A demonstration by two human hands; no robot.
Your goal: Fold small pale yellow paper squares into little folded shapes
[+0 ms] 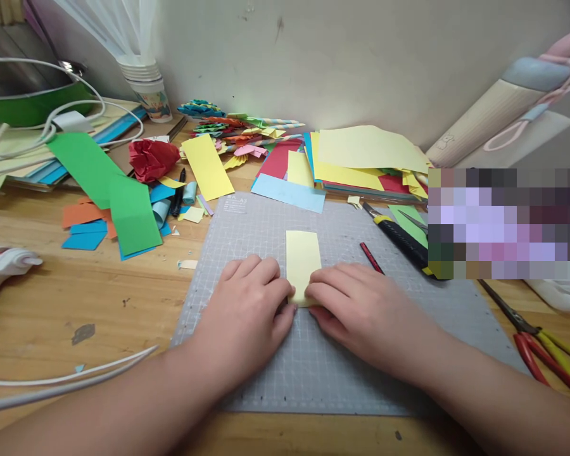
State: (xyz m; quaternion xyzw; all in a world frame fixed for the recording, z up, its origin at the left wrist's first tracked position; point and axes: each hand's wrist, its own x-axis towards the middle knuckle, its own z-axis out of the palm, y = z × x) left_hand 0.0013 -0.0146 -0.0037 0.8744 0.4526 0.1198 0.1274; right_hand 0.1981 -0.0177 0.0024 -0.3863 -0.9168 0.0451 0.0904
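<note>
A pale yellow paper strip (303,256) stands lengthwise on the grey cutting mat (266,386), its near end curled or folded up between my hands. My left hand (251,304) pinches the strip's near left corner with thumb and forefinger. At the near right corner, my right hand (356,307) grips the same strip, its fingers bent over the paper and the thumb below. Both hands rest low on the mat. Beside my right hand lies a thin dark red pencil-like stick (371,258), partly hidden behind the knuckles.
A black and yellow utility knife (401,242) lies right of the strip. Scissors (534,335) with red and yellow handles sit at the far right. Green paper strips (135,215), a crumpled red paper flower (152,159) and stacked coloured paper (370,149) lie behind. A white cable (76,380) crosses the left.
</note>
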